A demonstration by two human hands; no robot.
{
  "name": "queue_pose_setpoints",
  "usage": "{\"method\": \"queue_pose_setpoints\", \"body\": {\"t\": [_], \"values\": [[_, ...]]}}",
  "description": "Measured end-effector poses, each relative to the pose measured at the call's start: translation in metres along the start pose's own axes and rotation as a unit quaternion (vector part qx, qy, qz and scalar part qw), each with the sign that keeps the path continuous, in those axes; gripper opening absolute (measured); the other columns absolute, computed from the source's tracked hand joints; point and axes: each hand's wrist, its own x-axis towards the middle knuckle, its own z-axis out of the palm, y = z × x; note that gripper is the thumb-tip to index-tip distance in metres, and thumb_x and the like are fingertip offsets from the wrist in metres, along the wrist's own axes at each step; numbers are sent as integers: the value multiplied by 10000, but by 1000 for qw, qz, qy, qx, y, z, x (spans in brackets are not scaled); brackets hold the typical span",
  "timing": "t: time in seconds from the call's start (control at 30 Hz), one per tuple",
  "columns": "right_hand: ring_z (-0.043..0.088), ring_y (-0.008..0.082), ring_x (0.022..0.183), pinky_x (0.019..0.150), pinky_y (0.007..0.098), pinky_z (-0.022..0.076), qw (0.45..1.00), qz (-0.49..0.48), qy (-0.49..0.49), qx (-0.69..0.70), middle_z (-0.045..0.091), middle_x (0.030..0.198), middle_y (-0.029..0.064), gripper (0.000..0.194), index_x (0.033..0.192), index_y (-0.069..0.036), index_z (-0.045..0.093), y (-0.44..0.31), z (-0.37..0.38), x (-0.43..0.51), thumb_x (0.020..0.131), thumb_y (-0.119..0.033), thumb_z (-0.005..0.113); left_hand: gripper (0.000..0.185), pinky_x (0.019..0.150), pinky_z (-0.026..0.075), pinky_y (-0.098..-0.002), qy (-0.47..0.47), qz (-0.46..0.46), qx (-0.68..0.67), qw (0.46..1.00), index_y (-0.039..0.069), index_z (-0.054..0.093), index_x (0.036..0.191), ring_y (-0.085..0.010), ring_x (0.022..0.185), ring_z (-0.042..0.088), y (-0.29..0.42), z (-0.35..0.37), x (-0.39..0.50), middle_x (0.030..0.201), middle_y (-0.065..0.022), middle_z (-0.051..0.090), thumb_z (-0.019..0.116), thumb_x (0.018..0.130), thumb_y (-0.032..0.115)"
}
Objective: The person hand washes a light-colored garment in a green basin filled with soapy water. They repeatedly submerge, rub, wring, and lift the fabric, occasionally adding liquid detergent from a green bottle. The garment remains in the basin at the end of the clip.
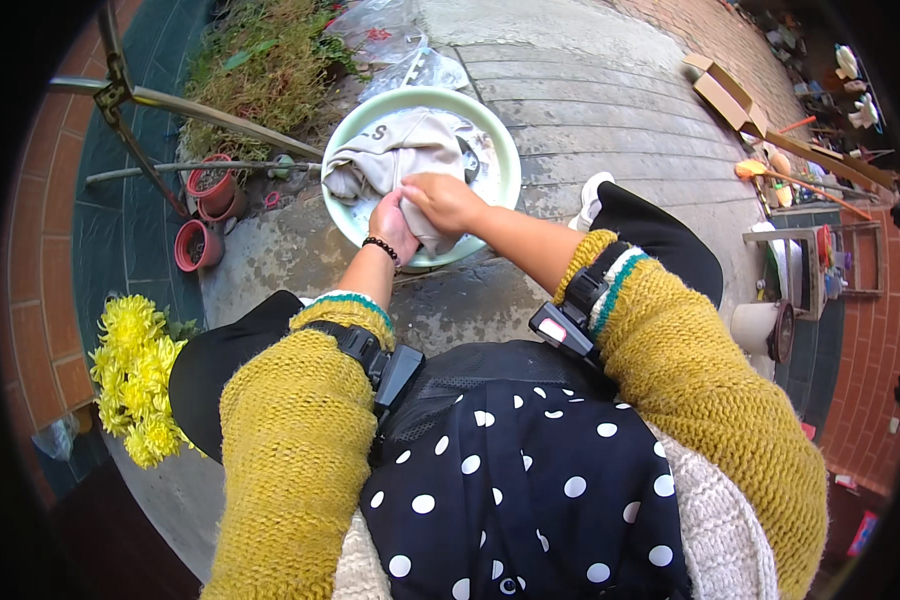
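A pale green plastic basin (507, 150) rests on the concrete ground before me, with soapy water inside. Over it I hold a wet beige garment (427, 139) that bears dark lettering. My left hand (394, 225), with a dark bead bracelet at the wrist, grips a fold of the cloth near the basin's close side. Against it, my right hand (444, 202) is closed on the same fold from the right. The rest of the garment is bunched towards the basin's far left. Something dark and round (468, 159) shows beside the cloth, too covered to name.
At left are a metal rack (225, 127), red plastic flowerpots (199, 246) and yellow chrysanthemums (136, 367). Clear plastic bags (412, 71) lie behind the basin. On the right are a cardboard box (727, 94), a broom (751, 170), a white bucket (751, 328) and a wooden stool (799, 240).
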Motion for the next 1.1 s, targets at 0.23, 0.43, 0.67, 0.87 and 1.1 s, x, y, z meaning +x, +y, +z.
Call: {"method": "queue_pose_setpoints", "body": {"t": [0.23,0.43,0.67,0.87,1.1], "values": [[186,417,1508,1225,534,141,970,-121,-158,-141,205,1596,309,747,1542,66,197,-33,-1,-89,1034,-433,423,545,1162,325,-525,33,-27,-31,999,6,438,1418,-385,1313,500,5,-2,-10,1406,-216,539,281,1053,379],[284,443,1462,1210,531,196,983,-42,-91,-153,302,1548,329,720,1495,90,301,-19,-11,-40,1028,-447,407,534,1168,328,-484,-43,-6,-13,999,49,433,1464,-314,1372,469,6,7,-16,1492,-136,494,234,1065,343],[312,413,1456,1204,516,223,964,-140,-186,-128,298,1577,272,715,1505,40,334,-22,-24,-75,1033,-492,408,548,1163,339,-497,-19,-10,-1,1000,11,419,1463,-358,1322,509,7,4,-19,1448,-164,529,217,1062,325],[605,269,1122,962,421,475,979,180,94,3,601,1254,164,539,1263,7,530,-37,-43,-83,932,-391,680,545,1182,317,-495,-68,15,-65,995,8,416,1470,-338,1370,476,18,35,-23,1479,-161,504,226,1060,314],[650,167,953,826,319,530,878,236,100,405,666,1132,111,433,1272,5,549,-51,-91,-45,889,-115,711,504,1181,339,-472,-119,93,-86,985,-27,412,1455,-335,1363,483,40,88,-27,1463,-178,509,271,1044,230]]}}
